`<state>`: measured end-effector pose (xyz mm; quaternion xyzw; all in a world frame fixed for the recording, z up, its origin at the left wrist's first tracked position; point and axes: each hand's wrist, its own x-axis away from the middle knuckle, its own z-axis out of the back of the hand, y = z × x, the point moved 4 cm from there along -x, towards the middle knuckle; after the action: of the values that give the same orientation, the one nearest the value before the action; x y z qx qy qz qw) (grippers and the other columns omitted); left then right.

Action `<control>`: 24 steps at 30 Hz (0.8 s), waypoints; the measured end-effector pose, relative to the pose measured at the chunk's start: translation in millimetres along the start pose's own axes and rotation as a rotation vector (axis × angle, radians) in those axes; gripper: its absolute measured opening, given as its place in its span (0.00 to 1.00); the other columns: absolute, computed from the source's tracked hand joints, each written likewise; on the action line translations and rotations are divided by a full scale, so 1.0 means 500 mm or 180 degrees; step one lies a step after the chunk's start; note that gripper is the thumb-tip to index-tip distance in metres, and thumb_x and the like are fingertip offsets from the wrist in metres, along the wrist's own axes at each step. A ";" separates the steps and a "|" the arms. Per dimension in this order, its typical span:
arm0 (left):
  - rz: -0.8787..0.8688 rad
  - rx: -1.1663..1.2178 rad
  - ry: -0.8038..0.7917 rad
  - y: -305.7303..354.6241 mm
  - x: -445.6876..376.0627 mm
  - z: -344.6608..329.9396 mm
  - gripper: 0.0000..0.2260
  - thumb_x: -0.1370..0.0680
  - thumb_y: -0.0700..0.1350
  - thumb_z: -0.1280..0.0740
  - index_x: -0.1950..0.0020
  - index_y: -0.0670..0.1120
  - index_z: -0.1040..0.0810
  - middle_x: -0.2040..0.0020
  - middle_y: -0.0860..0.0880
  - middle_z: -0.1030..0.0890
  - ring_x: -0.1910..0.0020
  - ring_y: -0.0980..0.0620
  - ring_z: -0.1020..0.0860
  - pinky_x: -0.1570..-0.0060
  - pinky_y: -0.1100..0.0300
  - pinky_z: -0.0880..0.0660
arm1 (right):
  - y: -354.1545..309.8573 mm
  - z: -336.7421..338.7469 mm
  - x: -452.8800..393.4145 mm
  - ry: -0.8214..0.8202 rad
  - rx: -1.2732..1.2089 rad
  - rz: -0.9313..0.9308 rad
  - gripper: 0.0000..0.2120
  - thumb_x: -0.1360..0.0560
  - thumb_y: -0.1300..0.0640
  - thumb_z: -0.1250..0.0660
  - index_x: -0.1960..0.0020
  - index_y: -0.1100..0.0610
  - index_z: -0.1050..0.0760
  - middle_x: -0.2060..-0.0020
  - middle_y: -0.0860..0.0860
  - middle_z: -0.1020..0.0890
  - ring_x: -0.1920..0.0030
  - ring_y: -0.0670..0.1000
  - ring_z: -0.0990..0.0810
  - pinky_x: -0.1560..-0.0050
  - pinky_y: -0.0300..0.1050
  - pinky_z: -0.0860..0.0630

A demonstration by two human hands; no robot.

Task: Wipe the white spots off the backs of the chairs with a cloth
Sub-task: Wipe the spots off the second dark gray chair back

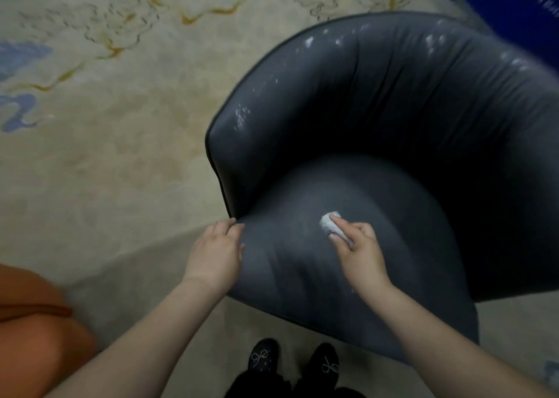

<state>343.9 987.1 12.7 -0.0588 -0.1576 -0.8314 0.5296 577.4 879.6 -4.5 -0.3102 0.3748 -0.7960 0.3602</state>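
Cloth (pixel 332 225), wadded small and white, is pinched in my right hand (pixel 360 251) and pressed against the seat cushion of the dark grey chair (pixel 378 119); I bunch it so the fingertips can bear down on one patch. My left hand (pixel 216 254) grasps nothing: it lies with curled fingers on the cushion's front corner, just below the left armrest edge, probably to brace the chair against the push of wiping. White spots (pixel 242 116) speckle the inner face of the curved backrest, with more clusters along its upper rim (these are blurred, so I cannot count them). They lie well apart from the cloth, so the backrest is not yet wiped, in my judgement. My black shoes (pixel 263 357) stand just before the seat on the patterned carpet (pixel 106 125). An orange object (pixel 33 331) sits at lower left.
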 end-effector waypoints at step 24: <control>-0.1380 0.0176 -0.0468 -0.168 -0.285 0.430 0.22 0.19 0.47 0.40 0.25 0.46 0.37 0.27 0.46 0.36 0.29 0.44 0.38 0.30 0.55 0.42 | -0.440 -0.097 -0.046 0.1464 -0.0907 -0.1001 0.17 0.21 0.56 0.37 0.33 0.48 0.26 0.44 0.49 0.30 0.49 0.43 0.29 0.49 0.27 0.38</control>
<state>314.9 1212.4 161.2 -0.0694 -0.2274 -0.9146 0.3271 477.8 1017.4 145.0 -0.2235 0.5016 -0.8307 0.0913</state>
